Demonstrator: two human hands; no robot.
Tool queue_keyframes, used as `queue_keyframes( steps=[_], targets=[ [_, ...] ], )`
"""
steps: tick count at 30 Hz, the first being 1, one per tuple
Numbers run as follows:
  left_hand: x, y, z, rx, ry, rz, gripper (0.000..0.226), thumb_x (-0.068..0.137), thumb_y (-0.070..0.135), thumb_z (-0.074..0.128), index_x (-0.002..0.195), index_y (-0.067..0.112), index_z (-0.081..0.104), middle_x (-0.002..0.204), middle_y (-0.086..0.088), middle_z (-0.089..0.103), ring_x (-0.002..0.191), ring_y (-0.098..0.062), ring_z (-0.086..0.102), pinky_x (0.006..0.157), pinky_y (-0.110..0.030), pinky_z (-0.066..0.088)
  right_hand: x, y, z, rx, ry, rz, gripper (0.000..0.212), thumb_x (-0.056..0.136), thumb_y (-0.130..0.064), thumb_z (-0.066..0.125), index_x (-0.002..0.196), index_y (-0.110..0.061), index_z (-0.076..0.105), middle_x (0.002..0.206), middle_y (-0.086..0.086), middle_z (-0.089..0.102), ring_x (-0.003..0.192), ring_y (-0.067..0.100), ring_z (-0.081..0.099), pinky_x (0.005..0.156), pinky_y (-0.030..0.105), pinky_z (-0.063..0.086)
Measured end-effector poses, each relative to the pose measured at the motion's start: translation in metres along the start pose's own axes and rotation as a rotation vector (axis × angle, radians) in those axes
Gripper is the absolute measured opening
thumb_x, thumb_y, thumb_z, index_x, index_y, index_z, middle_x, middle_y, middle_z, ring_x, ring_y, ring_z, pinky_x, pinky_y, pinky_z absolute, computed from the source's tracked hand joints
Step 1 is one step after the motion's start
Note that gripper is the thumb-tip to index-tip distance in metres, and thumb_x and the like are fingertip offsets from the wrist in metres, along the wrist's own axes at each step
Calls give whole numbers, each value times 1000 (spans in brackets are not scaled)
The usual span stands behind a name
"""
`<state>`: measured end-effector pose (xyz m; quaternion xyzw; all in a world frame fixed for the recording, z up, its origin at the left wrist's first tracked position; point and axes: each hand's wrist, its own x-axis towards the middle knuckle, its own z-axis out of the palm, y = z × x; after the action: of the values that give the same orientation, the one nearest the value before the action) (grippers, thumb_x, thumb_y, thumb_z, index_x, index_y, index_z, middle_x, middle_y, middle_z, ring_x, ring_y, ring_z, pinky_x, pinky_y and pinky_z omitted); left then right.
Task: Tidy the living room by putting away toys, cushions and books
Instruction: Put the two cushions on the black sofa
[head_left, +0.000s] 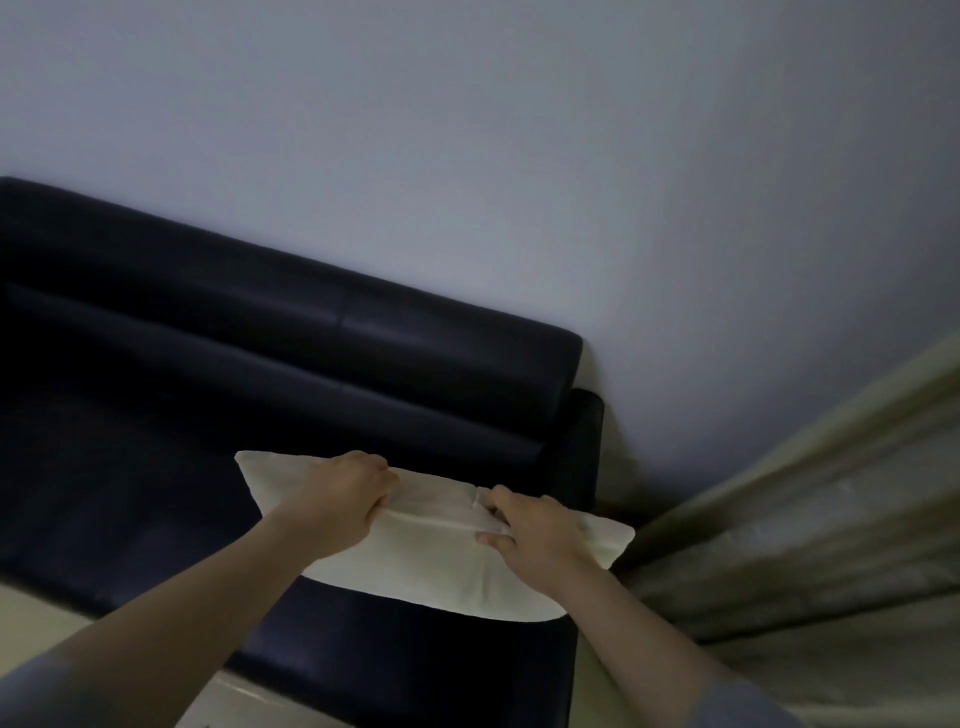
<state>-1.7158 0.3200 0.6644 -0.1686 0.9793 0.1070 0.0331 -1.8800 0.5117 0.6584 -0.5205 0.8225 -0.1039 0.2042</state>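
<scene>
**Item:** cream cushion.

**Location:** It is held over the seat at the right-hand end of the dark sofa, close to the armrest. Whether its lower edge is touching the seat cannot be told.

**Attitude:** The long side is kept roughly level. The upper edge is gathered into a ridge of cloth between the two hands.

**Left hand**: The fingers are curled tight over the upper edge, and the fabric is gripped in the fist.

**Right hand**: The fingers are curled down onto the top seam, and a fold of the cover is pinched beneath them.

**Grip, as judged:** The hands are set apart along one edge so that the soft filling is kept from sagging. This also lets the cushion be steered squarely toward the corner formed by backrest and armrest.

**Placement, as judged:** The sofa end is taken as the cushion's proper station. The step in hand is read as setting it down there, and release is not yet made.

**Surroundings:** A plain pale wall is recorded behind the sofa. An olive curtain hangs just to the right of it, and a pale strip of floor lies at lower left.
</scene>
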Motion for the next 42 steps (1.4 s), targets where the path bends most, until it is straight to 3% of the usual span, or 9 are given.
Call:
queue_keyframes(
  steps=[8, 12, 15, 22, 31, 35, 37, 40, 42],
  targets=[
    [50, -62, 22, -18, -62, 45, 33, 84, 11, 46, 60, 28, 30, 71, 14, 35, 73, -10, 40, 61, -21, 33, 67, -3, 19, 57, -44, 56, 30, 93, -43, 53, 116, -24, 49, 108, -8, 64, 96, 13, 59, 77, 26, 31],
    [76, -101, 39, -39, -134, 59, 27, 82, 8, 45, 64, 26, 37, 72, 13, 37, 76, -11, 43, 63, -22, 34, 106, -12, 31, 87, -91, 116, 24, 92, -39, 56, 112, -26, 49, 106, -10, 63, 97, 12, 59, 81, 26, 38],
    [95, -124, 52, -58, -164, 81, 21, 78, 4, 45, 68, 22, 43, 69, 13, 35, 75, -10, 43, 56, -15, 24, 132, -12, 40, 101, -125, 170, 24, 91, -36, 58, 112, -27, 50, 107, -9, 63, 98, 13, 60, 84, 28, 44],
    [130, -153, 88, -69, -223, 91, 33, 76, -2, 43, 61, 26, 33, 69, 12, 34, 75, -10, 42, 54, -12, 21, 179, 6, 76, 91, -189, 225, 28, 91, -34, 57, 115, -26, 47, 106, -5, 66, 95, 15, 63, 87, 32, 49],
    [157, -166, 140, -83, -273, 92, 23, 80, 0, 48, 69, 20, 43, 73, 10, 38, 76, -11, 42, 66, -23, 31, 206, 37, 121, 43, -232, 226, 33, 93, -27, 53, 124, -26, 41, 104, -2, 67, 92, 19, 65, 82, 28, 44],
    [171, -163, 162, -79, -304, 112, 19, 83, 0, 44, 74, 17, 43, 69, 9, 29, 79, -13, 39, 69, -24, 29, 213, 52, 138, 52, -249, 257, 38, 93, -22, 52, 129, -24, 40, 104, -2, 67, 94, 19, 65, 86, 28, 45],
    [177, -161, 167, -66, -310, 111, 19, 83, 1, 48, 74, 18, 43, 73, 7, 36, 78, -13, 40, 68, -24, 29, 217, 60, 144, 64, -246, 269, 38, 93, -22, 53, 128, -24, 41, 104, -3, 67, 95, 18, 64, 89, 29, 45],
    [188, -161, 170, 3, -371, 152, 45, 52, 4, 78, 56, 22, 37, 62, 11, 32, 57, -8, 35, 53, -21, 28, 224, 70, 151, 75, -236, 284, 35, 92, -22, 55, 125, -24, 44, 105, -5, 66, 97, 17, 64, 91, 30, 46],
    [195, -164, 176, 41, -352, 142, 54, 27, 3, 83, 44, 24, 37, 56, 14, 23, 47, -5, 28, 45, -17, 22, 230, 77, 157, 68, -234, 288, 32, 92, -21, 55, 122, -25, 46, 105, -5, 66, 97, 17, 64, 92, 30, 45]
  ],
)
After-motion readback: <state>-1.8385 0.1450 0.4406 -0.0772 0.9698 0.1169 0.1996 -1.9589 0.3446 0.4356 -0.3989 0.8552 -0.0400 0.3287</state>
